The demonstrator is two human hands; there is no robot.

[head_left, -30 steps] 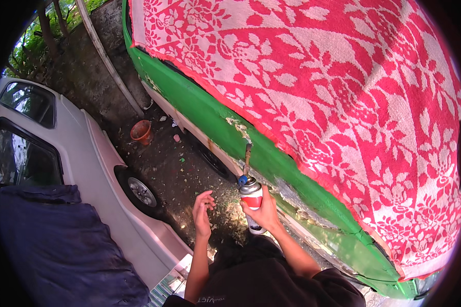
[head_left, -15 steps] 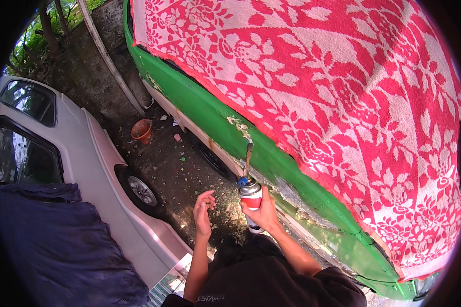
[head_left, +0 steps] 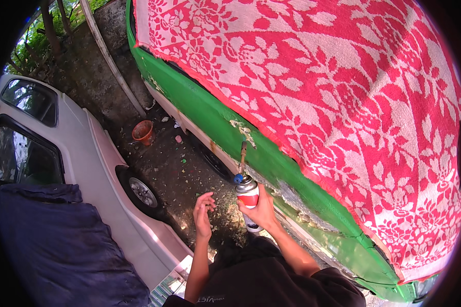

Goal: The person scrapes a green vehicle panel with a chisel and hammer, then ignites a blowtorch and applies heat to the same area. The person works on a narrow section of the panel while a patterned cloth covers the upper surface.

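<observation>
My right hand (head_left: 261,209) is wrapped round a blowtorch (head_left: 248,198): a white and red gas can with a blue knob and a metal burner tube on top. The tube's tip points away from me, in front of a patch of peeling paint (head_left: 243,132) on the green car body (head_left: 210,110). I cannot make out a flame. My left hand (head_left: 203,217) is raised to the left of the can, touching nothing, its fingers loosely bent and apart.
A red and pink floral cloth (head_left: 333,102) covers the green car's top. On the left stands a pale car (head_left: 105,199) with a dark cloth (head_left: 61,245) over it. Between them, an orange pot (head_left: 144,134) and paint flakes lie on the ground. A pole (head_left: 110,59) leans beyond.
The blowtorch in my right hand has shifted slightly left, and its burner tube stands more upright in view. My left hand has hardly moved.
</observation>
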